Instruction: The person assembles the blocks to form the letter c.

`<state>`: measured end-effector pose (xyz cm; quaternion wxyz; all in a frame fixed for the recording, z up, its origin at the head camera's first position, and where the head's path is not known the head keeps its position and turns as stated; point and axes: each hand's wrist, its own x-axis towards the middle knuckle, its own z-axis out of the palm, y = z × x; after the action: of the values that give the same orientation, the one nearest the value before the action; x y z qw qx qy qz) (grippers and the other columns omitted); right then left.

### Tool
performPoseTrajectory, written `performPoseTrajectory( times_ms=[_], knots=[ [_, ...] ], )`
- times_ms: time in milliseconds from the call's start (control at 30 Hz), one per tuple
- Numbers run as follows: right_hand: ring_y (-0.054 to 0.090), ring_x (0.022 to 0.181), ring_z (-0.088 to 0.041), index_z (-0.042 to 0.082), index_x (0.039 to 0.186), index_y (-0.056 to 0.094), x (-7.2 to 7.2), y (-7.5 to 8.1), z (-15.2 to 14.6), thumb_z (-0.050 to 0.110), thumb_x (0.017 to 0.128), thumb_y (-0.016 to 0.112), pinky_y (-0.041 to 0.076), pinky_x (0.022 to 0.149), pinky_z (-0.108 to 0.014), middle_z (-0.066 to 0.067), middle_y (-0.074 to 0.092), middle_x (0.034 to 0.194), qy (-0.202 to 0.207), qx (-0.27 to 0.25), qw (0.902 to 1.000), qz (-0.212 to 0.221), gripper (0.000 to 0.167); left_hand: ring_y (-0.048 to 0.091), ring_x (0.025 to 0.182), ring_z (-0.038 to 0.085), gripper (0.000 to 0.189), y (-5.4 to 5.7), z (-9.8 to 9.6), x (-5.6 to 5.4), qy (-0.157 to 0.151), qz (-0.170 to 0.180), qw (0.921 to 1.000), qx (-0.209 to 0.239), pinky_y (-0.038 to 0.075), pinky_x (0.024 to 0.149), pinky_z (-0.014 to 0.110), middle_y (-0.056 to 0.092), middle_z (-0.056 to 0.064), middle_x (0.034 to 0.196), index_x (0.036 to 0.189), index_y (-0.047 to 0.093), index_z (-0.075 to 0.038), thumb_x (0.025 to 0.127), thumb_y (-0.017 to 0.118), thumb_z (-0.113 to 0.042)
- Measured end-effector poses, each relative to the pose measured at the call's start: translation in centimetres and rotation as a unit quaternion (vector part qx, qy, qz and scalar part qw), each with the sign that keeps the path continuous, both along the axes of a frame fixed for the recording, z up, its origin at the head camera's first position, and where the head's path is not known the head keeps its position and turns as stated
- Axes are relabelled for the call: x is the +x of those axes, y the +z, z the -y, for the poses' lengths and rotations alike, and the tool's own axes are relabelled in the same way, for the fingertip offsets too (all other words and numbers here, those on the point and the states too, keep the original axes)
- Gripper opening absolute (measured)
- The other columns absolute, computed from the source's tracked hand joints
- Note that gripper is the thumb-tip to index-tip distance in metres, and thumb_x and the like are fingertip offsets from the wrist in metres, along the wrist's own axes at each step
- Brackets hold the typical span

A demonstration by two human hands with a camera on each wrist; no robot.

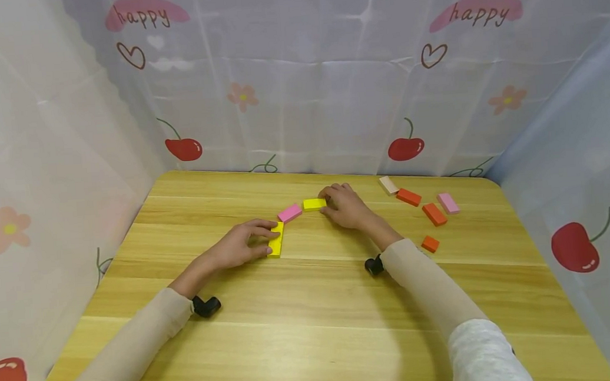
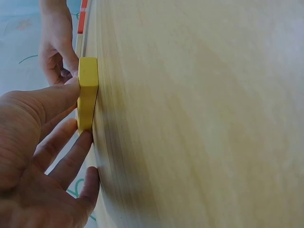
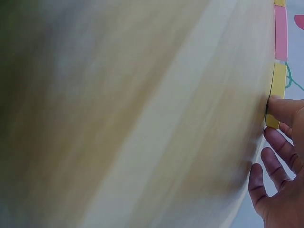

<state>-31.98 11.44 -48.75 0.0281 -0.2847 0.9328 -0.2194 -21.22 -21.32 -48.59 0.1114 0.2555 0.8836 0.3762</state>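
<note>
Near the middle of the table, my left hand [image 1: 241,245] pinches the long sides of a yellow block [image 1: 280,243], thumb on one side and fingers on the other. In the left wrist view this block [image 2: 88,95] lies flat on the wood. Farther back, my right hand [image 1: 345,206] pinches the right end of a second yellow block [image 1: 313,204]; its left part shows past the thumb in the right wrist view [image 3: 279,78]. Between the two yellow blocks a pink block [image 1: 289,213] lies at a slant, so the three form a bent line.
Right of my right hand lie a cream block [image 1: 388,185], a red-orange block [image 1: 409,197] at its corner, another red-orange block [image 1: 435,214], a small orange block [image 1: 430,243] and a pink block [image 1: 448,203]. A printed curtain [image 1: 299,114] borders the wooden table [image 1: 273,346].
</note>
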Motion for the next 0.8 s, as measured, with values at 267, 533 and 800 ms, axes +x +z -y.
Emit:
performPoseTrajectory(
  times_ms=[267,533,800],
  knots=[
    [0.052,0.117,-0.033,0.007,0.135,0.067,0.31,0.36,0.11,0.024,0.106,0.071,0.045,0.107,-0.049,-0.015,0.067,0.127,0.003,-0.012,0.9999,0.004,0.034,0.045,0.158,0.033,0.040,-0.08,0.02,-0.09,0.005,0.007,1.0000,-0.004,0.035,0.132,0.057,0.056,0.004,0.163,0.141,0.073,-0.013,0.101,0.077,-0.019],
    [0.053,0.117,-0.033,0.008,0.137,0.066,0.46,0.39,0.14,0.025,0.106,0.071,0.046,0.104,-0.051,-0.014,0.066,0.130,0.007,-0.010,0.9999,0.008,0.035,0.046,0.157,0.034,0.040,-0.06,0.03,-0.12,0.002,-0.002,1.0000,-0.004,0.036,0.131,0.057,0.057,0.004,0.162,0.140,0.073,-0.012,0.101,0.077,-0.019],
    [0.053,0.117,-0.034,0.008,0.138,0.066,0.55,0.34,0.26,0.024,0.105,0.071,0.046,0.105,-0.050,-0.015,0.066,0.129,0.010,-0.011,0.9999,0.007,0.037,0.046,0.156,0.035,0.041,-0.04,0.01,0.03,0.003,0.003,1.0000,0.001,0.037,0.130,0.058,0.056,0.006,0.162,0.140,0.073,-0.011,0.101,0.078,-0.018]
  ],
)
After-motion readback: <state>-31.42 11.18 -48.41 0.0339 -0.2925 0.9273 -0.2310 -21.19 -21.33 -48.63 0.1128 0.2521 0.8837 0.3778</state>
